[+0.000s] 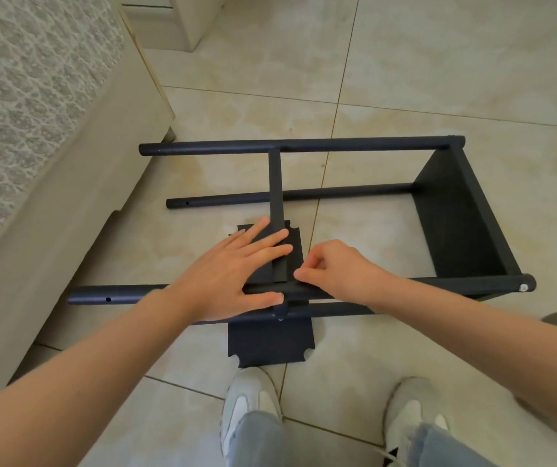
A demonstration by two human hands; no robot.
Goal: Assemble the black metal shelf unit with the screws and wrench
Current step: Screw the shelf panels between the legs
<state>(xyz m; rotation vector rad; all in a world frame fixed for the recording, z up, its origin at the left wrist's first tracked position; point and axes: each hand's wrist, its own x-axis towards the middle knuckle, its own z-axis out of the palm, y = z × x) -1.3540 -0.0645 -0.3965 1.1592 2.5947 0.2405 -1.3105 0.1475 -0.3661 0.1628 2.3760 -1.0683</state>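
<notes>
Lying sideways on tile (438, 79), black tubular shelf unit (304, 144) (one panel (455, 214) fitted)

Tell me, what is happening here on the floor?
A person is assembling a black shelf unit lying on its side on the tiled floor. The left hand lies flat over the middle panel, thumb against the near pole. The right hand pinches at the joint there; what it holds is too small to see. An end shelf already sits at the right end.

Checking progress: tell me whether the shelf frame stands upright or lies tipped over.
Tipped over: the shelf frame lies with poles level along the floor, end panel on edge.
</notes>
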